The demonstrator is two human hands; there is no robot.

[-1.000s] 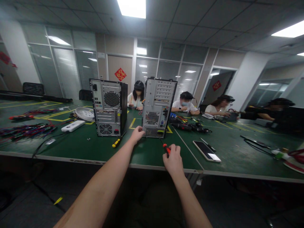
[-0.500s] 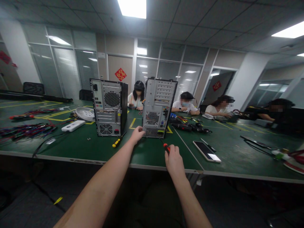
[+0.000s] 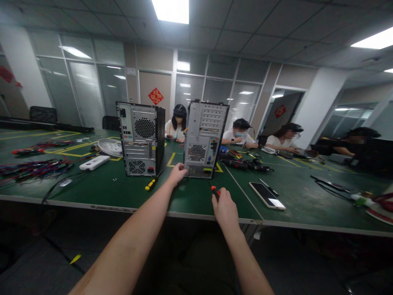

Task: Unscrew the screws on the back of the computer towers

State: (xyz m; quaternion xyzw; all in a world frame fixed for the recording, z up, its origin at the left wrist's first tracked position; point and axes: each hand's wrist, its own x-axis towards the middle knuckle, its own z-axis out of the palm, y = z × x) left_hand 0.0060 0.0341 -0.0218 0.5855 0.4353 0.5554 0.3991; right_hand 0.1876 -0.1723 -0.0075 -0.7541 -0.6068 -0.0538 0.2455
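Two computer cases stand upright on the table with their rear panels facing me. At the lower left edge of the right computer case (image 3: 196,143), my left hand (image 3: 177,174) rests with its fingers bent round the corner. My right hand (image 3: 226,205) is closed round a screwdriver with a red and black handle (image 3: 215,191). Its shaft points up toward the bottom of that case; whether the tip touches it I cannot tell. To the left is the other computer case (image 3: 139,141), and a yellow and black screwdriver (image 3: 151,184) lies before it.
On the green table (image 3: 196,200) a phone (image 3: 266,196) lies right of my right hand. Bundled wires (image 3: 37,170), a white power bank-like block (image 3: 95,162) and tiny screws (image 3: 114,180) lie left. Black cables and tools (image 3: 245,164) lie behind right. Several people sit across the table.
My right hand and the screwdriver have shifted very slightly. My left hand stays at the case. A person across the table has moved their hands a little.
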